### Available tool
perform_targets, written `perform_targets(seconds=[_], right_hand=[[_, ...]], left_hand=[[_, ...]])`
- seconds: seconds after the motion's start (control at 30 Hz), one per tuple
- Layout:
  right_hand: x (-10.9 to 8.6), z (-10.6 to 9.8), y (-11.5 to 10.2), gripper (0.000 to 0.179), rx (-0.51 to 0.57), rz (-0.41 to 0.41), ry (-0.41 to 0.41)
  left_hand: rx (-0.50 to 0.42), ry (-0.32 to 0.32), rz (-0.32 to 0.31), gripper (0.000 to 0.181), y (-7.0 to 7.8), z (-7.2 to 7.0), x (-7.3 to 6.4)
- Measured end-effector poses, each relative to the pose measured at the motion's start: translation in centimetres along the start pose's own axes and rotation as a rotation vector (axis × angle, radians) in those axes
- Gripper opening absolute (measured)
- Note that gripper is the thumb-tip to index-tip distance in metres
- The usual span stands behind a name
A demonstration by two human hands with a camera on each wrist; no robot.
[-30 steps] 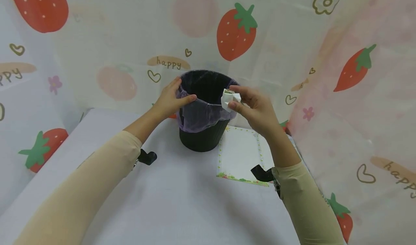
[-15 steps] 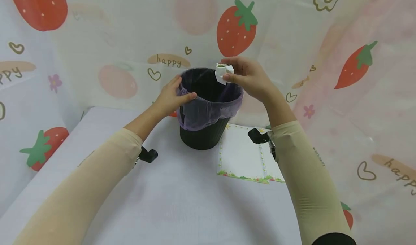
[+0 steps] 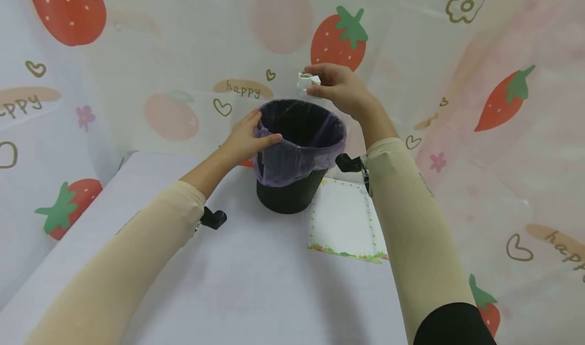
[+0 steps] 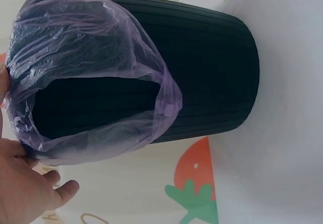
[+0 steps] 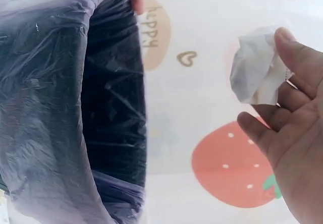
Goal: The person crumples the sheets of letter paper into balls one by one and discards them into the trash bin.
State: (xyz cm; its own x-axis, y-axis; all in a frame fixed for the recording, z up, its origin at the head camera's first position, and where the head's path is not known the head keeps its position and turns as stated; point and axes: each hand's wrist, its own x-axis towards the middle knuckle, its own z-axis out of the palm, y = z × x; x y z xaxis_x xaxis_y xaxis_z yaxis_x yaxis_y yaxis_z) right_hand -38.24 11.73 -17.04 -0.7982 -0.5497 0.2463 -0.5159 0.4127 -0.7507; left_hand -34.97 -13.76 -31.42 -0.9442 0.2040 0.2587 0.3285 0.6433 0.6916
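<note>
A black trash can (image 3: pixel 288 197) lined with a thin purple bag (image 3: pixel 292 164) stands on the white table. My left hand (image 3: pixel 244 139) grips its left rim, the thumb lying over the bag's folded edge. In the left wrist view, other fingers of that hand (image 4: pixel 30 183) show beside the can. Above the can's far rim, my right hand (image 3: pixel 340 88) pinches a crumpled piece of white paper (image 3: pixel 307 82) between thumb and fingers. The right wrist view shows the paper (image 5: pixel 257 67) apart from the can's open mouth.
White sheets with a flowery printed border (image 3: pixel 343 220) lie on the table (image 3: pixel 256 279), right of the can. A strawberry-printed curtain (image 3: pixel 192 40) hangs behind and along both sides. Black wrist-camera mounts (image 3: pixel 214 218) stick out from both sleeves.
My right hand has moved up and slightly left with the crumpled paper, from the can's right front rim to above its far rim. My left hand keeps its place on the rim.
</note>
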Motion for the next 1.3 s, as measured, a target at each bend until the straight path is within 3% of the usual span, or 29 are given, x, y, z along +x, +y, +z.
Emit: perform_targets(seconds=[0.37, 0.57, 0.93, 1.07, 1.3], right_hand=[[2.3, 0.9, 1.6, 0.059, -0.04, 0.075, -0.011], [2.5, 1.0, 2.4, 0.066, -0.113, 0.105, 0.014], [2.8, 1.3, 1.9, 0.078, -0.117, 0.129, 0.063], [1.9, 1.2, 1.6, 0.075, -0.133, 0.105, 0.038], [-0.5, 1.4, 1.8, 0.063, -0.188, -0.031, 0.029]], left_hand=[[0.02, -0.005, -0.018, 0.103, 0.1, 0.0, -0.2], [0.024, -0.008, -0.022, 0.103, 0.2, 0.1, -0.2], [0.001, -0.008, -0.041, 0.104, 0.5, -0.2, -0.3], [-0.001, -0.003, -0.044, 0.104, 0.7, -0.3, -0.2], [-0.005, 0.003, -0.046, 0.104, 0.6, -0.2, -0.1]])
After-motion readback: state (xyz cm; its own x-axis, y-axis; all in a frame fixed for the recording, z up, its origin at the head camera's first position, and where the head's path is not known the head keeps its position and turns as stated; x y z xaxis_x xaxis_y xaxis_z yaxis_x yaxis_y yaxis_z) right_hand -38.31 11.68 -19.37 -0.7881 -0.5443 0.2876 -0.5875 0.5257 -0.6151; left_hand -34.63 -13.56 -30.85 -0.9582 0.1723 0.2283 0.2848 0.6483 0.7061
